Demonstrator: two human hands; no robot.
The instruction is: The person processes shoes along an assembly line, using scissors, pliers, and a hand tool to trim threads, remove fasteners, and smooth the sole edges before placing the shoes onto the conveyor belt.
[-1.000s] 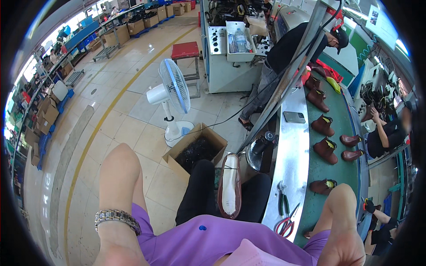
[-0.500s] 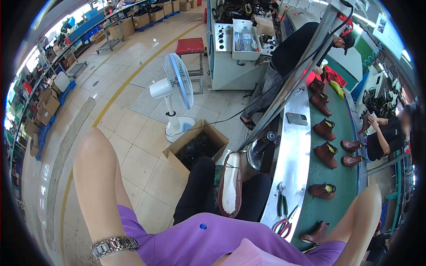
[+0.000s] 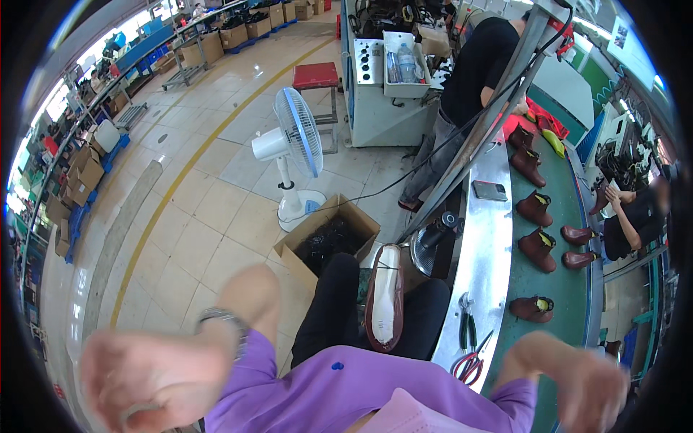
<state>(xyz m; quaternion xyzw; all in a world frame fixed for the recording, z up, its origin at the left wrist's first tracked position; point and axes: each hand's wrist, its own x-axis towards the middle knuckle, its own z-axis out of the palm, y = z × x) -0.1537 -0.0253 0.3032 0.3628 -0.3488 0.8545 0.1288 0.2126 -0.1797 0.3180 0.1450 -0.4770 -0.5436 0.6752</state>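
Note:
My left hand (image 3: 155,379) is at the lower left, raised in front of my body and smeared by motion. At the lower right my right hand (image 3: 592,390) is blurred too, over the near end of the green conveyor. The fingers of both are too smeared to read, and I make out nothing held in them. Between my thighs rests an upturned brown shoe (image 3: 385,303), its pale underside facing up and a dark cord crossing it near the far end. Neither hand touches it.
Pliers (image 3: 468,325) and red-handled scissors (image 3: 471,364) lie on the metal ledge (image 3: 485,245), with a phone (image 3: 490,190) farther along. Several brown boots (image 3: 538,249) stand on the green conveyor (image 3: 559,289). A cardboard box (image 3: 361,216) and a fan (image 3: 297,137) stand ahead. Two people work nearby.
Both hands have come into view at the lower corners, where only bent arms showed before. The view has shifted slightly. The shoe stays between my thighs, and the nearest boot is no longer visible.

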